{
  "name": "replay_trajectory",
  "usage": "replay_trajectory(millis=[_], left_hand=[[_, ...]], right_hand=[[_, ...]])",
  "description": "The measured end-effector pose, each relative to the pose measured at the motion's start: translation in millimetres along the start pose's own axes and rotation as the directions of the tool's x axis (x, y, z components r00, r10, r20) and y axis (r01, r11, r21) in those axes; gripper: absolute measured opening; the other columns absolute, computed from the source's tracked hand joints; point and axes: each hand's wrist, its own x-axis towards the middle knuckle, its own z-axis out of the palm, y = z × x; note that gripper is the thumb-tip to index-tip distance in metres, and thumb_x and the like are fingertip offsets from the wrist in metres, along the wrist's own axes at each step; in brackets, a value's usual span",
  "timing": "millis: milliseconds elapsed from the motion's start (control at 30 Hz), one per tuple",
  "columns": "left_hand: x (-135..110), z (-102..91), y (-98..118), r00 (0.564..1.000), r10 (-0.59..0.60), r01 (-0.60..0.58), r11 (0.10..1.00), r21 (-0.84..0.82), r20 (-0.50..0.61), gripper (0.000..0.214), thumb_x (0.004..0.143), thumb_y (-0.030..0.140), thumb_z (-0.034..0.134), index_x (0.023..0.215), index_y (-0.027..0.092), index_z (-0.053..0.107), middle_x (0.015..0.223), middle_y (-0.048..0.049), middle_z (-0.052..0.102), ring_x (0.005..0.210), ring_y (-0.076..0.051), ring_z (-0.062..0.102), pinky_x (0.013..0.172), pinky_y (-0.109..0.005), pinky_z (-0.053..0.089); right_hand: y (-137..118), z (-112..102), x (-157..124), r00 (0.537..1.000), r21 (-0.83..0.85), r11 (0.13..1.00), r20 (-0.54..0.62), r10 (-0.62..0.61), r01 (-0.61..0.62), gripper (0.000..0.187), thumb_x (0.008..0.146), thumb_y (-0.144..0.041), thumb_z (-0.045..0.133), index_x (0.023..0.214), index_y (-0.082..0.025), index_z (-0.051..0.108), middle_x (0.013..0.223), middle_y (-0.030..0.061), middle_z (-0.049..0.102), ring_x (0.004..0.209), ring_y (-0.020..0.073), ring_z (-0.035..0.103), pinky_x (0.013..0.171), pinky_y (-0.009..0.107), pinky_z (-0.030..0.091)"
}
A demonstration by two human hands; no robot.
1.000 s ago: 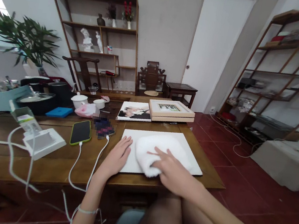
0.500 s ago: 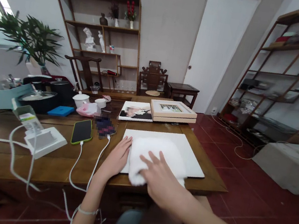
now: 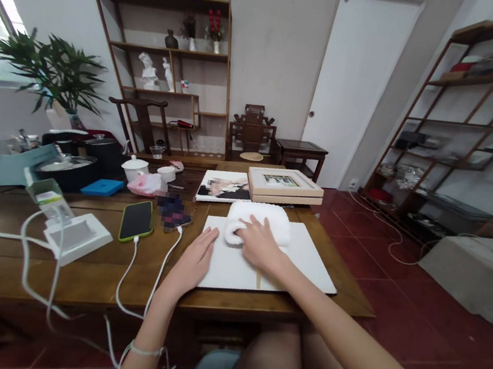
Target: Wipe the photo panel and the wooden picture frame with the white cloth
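A flat white board (image 3: pixel 304 261) lies on the wooden table (image 3: pixel 92 275) in front of me. My left hand (image 3: pixel 192 261) rests open and flat on the board's left edge, holding it down. My right hand (image 3: pixel 257 244) presses on a folded white towel (image 3: pixel 264 216) at the board's far edge, fingers curled over the cloth. A thin wooden strip shows on the board near my right wrist.
Two stacked picture frames (image 3: pixel 284 186) and a print (image 3: pixel 224 186) lie beyond the board. A green-cased phone (image 3: pixel 136 220), a second phone, white cables and a white box (image 3: pixel 75 235) sit to the left. Shelves line the walls.
My right hand has pushed the towel from the board's near edge to its far edge. My left hand has stayed on the left edge.
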Motion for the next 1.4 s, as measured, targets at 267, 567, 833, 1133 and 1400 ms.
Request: replay_trajectory(millis=[267,567,833,1133,1400], left_hand=[[-1.4,-8.7,21.7,0.968,-0.010,-0.042,0.979,-0.202,-0.251,0.052,0.094,0.041,0.026,0.131,0.010,0.046,0.137,-0.0124,0.049,0.127,-0.020,0.044,0.109,-0.036,0.030],[-1.8,-6.5,21.2,0.998,0.020,-0.018,0.999,0.034,-0.067,0.039,0.090,0.038,0.039,0.102,0.016,0.070,0.117,-0.0098,0.065,0.113,-0.026,0.058,0.099,-0.036,0.042],[-1.3,-7.4,18.0,0.998,0.054,-0.049,0.994,0.094,-0.045,0.029,0.082,0.029,0.052,0.099,0.016,0.071,0.107,-0.0081,0.069,0.105,-0.025,0.063,0.094,-0.035,0.047],[-1.2,-4.1,13.2,0.997,0.036,-0.030,0.995,0.091,-0.068,0.030,0.080,0.028,0.054,0.101,0.015,0.070,0.114,-0.0097,0.066,0.112,-0.022,0.059,0.101,-0.035,0.042],[0.4,-3.4,15.6,0.996,0.065,-0.056,0.989,0.138,-0.065,0.034,0.081,0.030,0.053,0.108,0.013,0.066,0.120,-0.0125,0.062,0.115,-0.023,0.056,0.103,-0.040,0.041]], right_hand=[[-53.2,-0.8,-67.3,0.936,0.004,0.937,-0.016,-0.350,0.350,0.036,0.073,-0.009,0.046,0.101,-0.013,0.067,0.138,0.0128,0.045,0.130,0.0375,0.029,0.104,0.060,0.018],[6.7,-32.1,-66.0,0.989,0.036,0.994,0.103,-0.106,0.103,0.045,0.067,-0.001,0.040,0.098,-0.018,0.069,0.102,0.0136,0.068,0.108,0.0274,0.056,0.090,0.040,0.038],[-3.7,-15.7,35.0,0.990,0.056,0.991,0.070,-0.123,0.119,0.039,0.075,-0.007,0.044,0.102,-0.021,0.067,0.106,0.0098,0.068,0.100,0.0245,0.059,0.080,0.031,0.040],[42.4,-18.5,22.4,0.996,0.084,0.995,0.064,-0.064,0.059,0.038,0.070,-0.005,0.045,0.095,-0.020,0.069,0.098,0.0065,0.070,0.090,0.0214,0.062,0.073,0.026,0.040],[127.1,-14.4,-52.8,0.992,-0.005,0.993,-0.059,0.114,-0.114,0.056,0.062,0.008,0.036,0.109,-0.008,0.063,0.120,0.0175,0.060,0.113,0.0277,0.052,0.087,0.035,0.040]])
